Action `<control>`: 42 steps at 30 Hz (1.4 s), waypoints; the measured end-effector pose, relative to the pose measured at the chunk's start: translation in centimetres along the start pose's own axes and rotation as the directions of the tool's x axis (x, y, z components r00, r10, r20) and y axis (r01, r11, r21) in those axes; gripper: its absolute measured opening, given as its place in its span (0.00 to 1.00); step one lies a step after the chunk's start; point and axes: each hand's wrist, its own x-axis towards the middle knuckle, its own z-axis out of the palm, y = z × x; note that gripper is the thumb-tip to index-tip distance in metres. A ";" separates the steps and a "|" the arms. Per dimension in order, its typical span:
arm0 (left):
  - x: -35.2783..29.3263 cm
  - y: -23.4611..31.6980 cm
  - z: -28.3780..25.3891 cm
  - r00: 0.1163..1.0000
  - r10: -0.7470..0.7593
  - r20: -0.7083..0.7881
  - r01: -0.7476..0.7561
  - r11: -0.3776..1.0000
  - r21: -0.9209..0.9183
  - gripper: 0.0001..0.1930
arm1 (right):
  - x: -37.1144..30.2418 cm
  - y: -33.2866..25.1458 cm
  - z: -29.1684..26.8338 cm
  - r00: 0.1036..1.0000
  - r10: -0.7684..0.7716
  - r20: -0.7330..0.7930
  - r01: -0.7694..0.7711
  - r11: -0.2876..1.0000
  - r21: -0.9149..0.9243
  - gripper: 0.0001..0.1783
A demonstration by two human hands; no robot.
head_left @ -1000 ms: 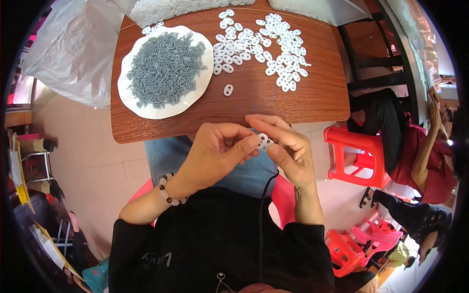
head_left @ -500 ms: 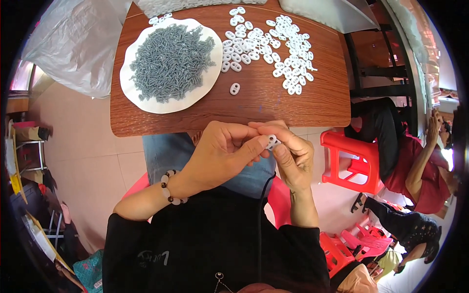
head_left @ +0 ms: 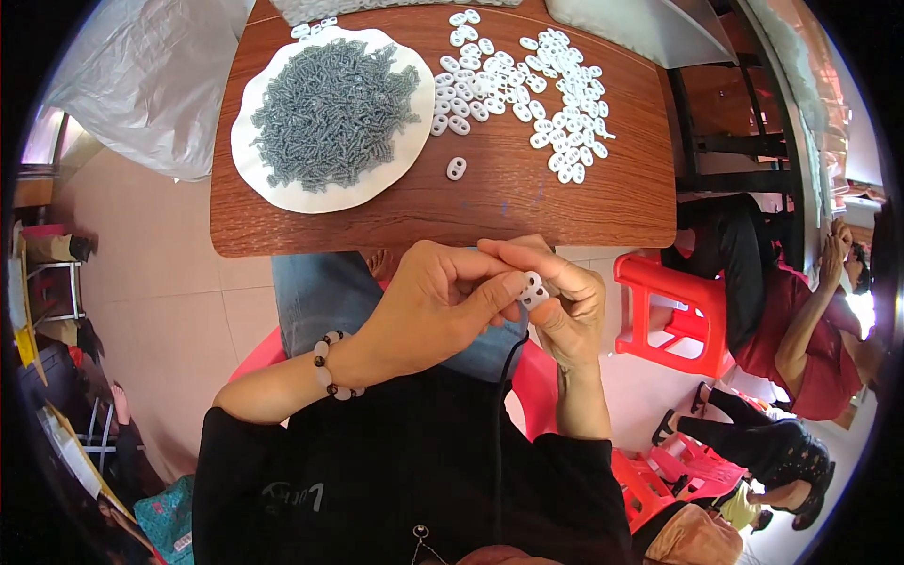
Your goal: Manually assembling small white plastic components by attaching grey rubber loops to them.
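Both my hands meet just off the near edge of the table. My left hand [head_left: 433, 297], with a beaded bracelet at its wrist, pinches a small white plastic piece with dark holes [head_left: 533, 294] between thumb and fingers. Thumb and fingers of my right hand [head_left: 570, 306] close on the same piece from the other side. My fingertips cover part of it. A lone white two-hole oval piece [head_left: 456, 169] lies on the table in front of my hands. Beyond it spread many more white two-hole pieces [head_left: 570, 122].
A white wavy-rimmed plate [head_left: 273, 191] on the wooden table [head_left: 603, 221] bears a heap of small grey, ridged rod-like parts [head_left: 334, 113]. A translucent plastic bag [head_left: 141, 94] is at the left. Red stools [head_left: 673, 315] and other people are at the right.
The white piece has turned between my fingers and sits slightly lower and further right, showing more of its holed face. Both hands still grip it. My view has shifted slightly.
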 end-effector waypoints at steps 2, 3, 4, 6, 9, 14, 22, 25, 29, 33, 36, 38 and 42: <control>-0.1 0.1 0.1 1.000 -0.005 -0.003 0.005 1.000 -0.010 0.12 | 0.0 -0.2 0.1 1.000 0.021 0.009 -0.020 0.999 -0.046 0.30; -0.2 0.1 0.1 1.000 -0.005 -0.004 0.005 1.000 -0.011 0.12 | 0.0 -0.1 0.1 1.000 0.022 0.011 -0.021 0.999 -0.046 0.30; -0.3 0.2 0.1 1.000 0.003 -0.004 -0.003 1.000 -0.012 0.12 | 0.0 0.0 -0.1 1.000 0.007 0.018 -0.006 0.998 -0.060 0.30; -0.3 0.3 0.2 1.000 0.011 -0.001 -0.011 1.000 -0.013 0.12 | -0.2 0.3 -0.3 1.000 -0.008 0.023 0.010 0.997 -0.075 0.31; -0.4 0.6 0.4 0.999 -0.034 -0.008 0.034 0.999 -0.039 0.09 | -0.2 0.6 -0.4 0.998 -0.055 0.032 0.059 0.990 -0.127 0.31; -0.7 0.2 0.6 0.999 0.018 -0.026 -0.019 1.000 -0.022 0.10 | -0.5 0.3 0.0 0.998 -0.060 -0.023 0.056 0.985 -0.161 0.30; -0.9 0.6 0.5 1.000 0.007 -0.025 -0.007 1.000 -0.007 0.09 | -0.4 0.7 -0.2 0.994 -0.113 -0.003 0.111 0.980 -0.164 0.28; -0.8 0.9 0.4 1.000 -0.008 -0.017 0.008 1.000 -0.006 0.08 | -0.4 0.7 -0.1 0.995 -0.100 -0.006 0.099 0.986 -0.136 0.27; -0.9 1.4 0.3 1.000 -0.029 0.001 0.029 1.000 -0.001 0.08 | -0.5 0.7 -0.1 0.993 -0.114 -0.001 0.113 0.985 -0.130 0.26; -1.0 1.5 0.4 1.000 -0.025 0.006 0.025 1.000 0.011 0.08 | -0.6 0.4 0.1 0.992 -0.122 -0.007 0.119 0.980 -0.158 0.26; -1.1 1.3 0.5 1.000 -0.010 -0.008 0.010 1.000 -0.006 0.08 | -0.6 0.5 0.2 0.988 -0.154 -0.006 0.150 0.972 -0.181 0.26; -1.2 1.3 0.6 1.000 -0.006 -0.016 0.006 1.000 -0.011 0.08 | -0.6 0.5 0.4 0.986 -0.165 -0.023 0.158 0.968 -0.195 0.26; -1.2 1.1 0.7 0.999 0.011 -0.036 -0.011 1.000 -0.008 0.08 | -0.8 0.9 0.8 0.981 -0.188 -0.055 0.172 0.961 -0.217 0.24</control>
